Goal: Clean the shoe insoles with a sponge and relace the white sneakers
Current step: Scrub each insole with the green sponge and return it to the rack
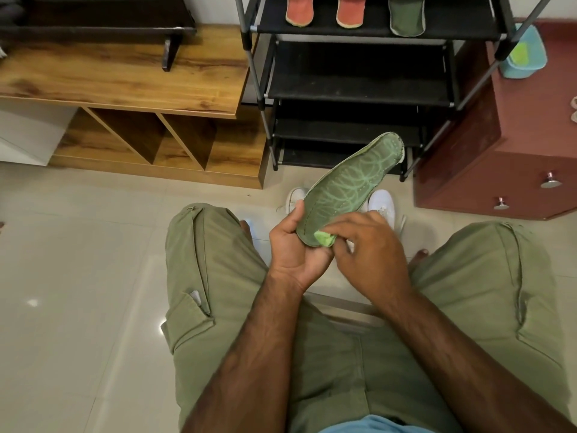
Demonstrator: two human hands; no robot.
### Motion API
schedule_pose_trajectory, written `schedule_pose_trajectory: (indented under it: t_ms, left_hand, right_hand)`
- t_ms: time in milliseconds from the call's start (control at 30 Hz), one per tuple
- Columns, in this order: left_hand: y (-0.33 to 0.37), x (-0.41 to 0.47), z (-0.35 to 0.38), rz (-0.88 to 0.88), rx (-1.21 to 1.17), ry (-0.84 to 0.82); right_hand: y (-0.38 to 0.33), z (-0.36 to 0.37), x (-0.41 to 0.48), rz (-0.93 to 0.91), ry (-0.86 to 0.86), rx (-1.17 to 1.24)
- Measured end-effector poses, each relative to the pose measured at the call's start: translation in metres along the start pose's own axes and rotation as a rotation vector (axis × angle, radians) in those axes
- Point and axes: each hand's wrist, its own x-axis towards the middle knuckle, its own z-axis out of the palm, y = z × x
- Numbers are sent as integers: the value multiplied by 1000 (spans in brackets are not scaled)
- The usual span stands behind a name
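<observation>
**Sponge on the heel end of a green insole**

In the middle of the frame, a seated person holds a green insole (346,185) over the knees. The left hand (290,245) grips its heel end, with the thumb on the insole's left edge and the fingers curled under it. The toe end points to the upper right, toward the shoe rack (359,92).

The right hand (371,242) pinches a small light green sponge (324,238) with bent fingers and presses it on the heel part of the insole, just beside the left thumb.

The white sneakers (382,203) stand on the tiled floor (78,276) behind the insole, partly hidden by it, near the foot of the rack. I cannot tell if they have laces.

On the top shelf of the rack, at the upper edge of the frame, lie two orange insoles (299,10) and a second green insole (407,14). A blue basket (524,57) sits on the red-brown cabinet (515,170) at the right. A wooden bench (125,73) fills the upper left.
</observation>
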Motion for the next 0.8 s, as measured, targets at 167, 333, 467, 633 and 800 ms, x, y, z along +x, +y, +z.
schedule_pose_trajectory:
  t_ms: [167, 333, 467, 633, 800]
  left_hand:
    - [0, -1, -2, -25, 14, -56]
    - [0, -1, 2, -25, 4, -59]
    - [3, -2, -3, -21, 39, -35]
    - [3, -1, 0, -4, 7, -35]
    - [3, -2, 1, -8, 17, -41]
  right_hand:
    - [-7, 3, -8, -125, -52, -27]
    - [-7, 1, 0, -24, 25, -122]
    - [-15, 3, -7, -196, -86, -63]
    - [-5, 0, 1, -92, -6, -187]
    - [-1, -1, -2, -162, -15, -161]
